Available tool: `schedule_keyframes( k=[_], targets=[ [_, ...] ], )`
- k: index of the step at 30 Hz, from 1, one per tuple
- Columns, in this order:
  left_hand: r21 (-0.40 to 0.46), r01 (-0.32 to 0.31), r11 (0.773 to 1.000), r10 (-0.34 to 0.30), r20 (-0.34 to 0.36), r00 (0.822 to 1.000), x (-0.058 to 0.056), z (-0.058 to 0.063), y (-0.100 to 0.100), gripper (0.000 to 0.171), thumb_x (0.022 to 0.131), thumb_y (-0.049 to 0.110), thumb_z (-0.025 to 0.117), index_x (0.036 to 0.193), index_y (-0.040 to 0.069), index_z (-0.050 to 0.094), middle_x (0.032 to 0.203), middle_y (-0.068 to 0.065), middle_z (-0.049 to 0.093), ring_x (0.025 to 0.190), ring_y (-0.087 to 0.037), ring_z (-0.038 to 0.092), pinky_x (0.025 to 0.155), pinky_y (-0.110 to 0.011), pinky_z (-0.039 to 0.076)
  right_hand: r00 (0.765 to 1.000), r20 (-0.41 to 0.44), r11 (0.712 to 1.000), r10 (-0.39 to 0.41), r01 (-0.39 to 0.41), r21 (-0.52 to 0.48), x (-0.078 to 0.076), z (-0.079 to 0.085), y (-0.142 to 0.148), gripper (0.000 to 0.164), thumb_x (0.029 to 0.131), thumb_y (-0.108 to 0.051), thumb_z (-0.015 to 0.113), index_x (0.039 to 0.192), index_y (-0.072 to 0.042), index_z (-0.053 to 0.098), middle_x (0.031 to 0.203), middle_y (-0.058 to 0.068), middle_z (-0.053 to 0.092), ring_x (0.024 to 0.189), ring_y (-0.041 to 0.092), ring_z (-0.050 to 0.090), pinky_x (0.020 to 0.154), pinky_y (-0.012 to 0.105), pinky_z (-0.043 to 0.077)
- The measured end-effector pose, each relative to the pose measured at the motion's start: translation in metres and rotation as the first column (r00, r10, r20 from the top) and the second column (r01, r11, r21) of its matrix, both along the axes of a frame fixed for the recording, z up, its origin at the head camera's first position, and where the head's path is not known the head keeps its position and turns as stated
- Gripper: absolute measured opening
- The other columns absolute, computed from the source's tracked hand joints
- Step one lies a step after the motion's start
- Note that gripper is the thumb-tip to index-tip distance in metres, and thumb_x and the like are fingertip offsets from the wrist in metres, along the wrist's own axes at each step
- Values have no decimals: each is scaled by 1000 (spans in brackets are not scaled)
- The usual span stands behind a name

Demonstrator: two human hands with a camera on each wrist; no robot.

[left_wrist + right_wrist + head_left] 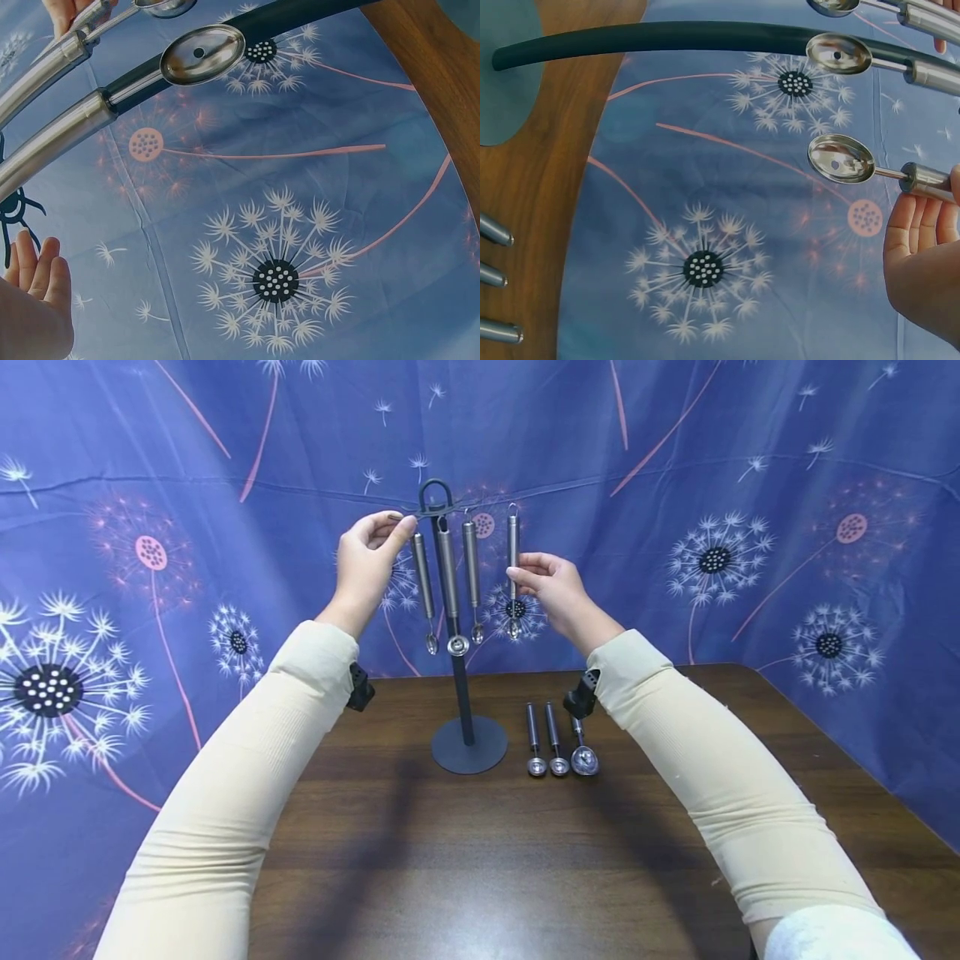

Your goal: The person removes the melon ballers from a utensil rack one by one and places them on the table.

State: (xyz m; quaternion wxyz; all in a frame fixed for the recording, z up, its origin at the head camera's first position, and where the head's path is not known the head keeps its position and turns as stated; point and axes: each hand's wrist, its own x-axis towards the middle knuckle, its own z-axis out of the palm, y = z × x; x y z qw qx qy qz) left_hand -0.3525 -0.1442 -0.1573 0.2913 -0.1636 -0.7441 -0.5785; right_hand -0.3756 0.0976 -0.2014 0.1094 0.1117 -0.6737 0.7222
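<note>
steel scoop (513,539) clamped in right grip (551,589); left grip (367,560) pinches black stand (460,685) at its top; three other scoops (447,568) hang between.

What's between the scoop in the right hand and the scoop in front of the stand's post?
One other scoop, hanging bowl down, as the head view shows.

No lettering, no label, no brand, no number, no sign can be read — head view, both wrist views included.
</note>
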Motion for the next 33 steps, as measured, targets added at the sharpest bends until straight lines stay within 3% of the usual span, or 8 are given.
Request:
schedule_keyframes(
  k=[20,28,33],
  targets=[
    [-13,-14,1000,13,-17,1000,2,1,2,40,91,35,67,119,7,63,103,2,62,101,-12,62,92,-23,46,994,96,999,-49,49,1,-4,-21,25,38,91,-8,67,126,3,57,86,-6,63,77,10,63,80,23,52],
    [-30,-30,999,30,-15,999,1,-1,2,42,91,38,67,120,8,63,103,2,62,100,-12,62,91,-23,46,987,142,997,-77,74,23,-7,-37,43,42,91,-9,67,129,4,54,87,-6,62,86,12,62,79,23,53],
    [-22,-28,999,28,-29,999,2,-1,2,41,91,37,67,120,7,63,106,0,63,101,-12,61,92,-23,46,982,163,995,-93,86,48,-7,-49,54,45,92,-10,66,132,5,52,86,-8,62,82,9,62,79,22,54]
  ],
)
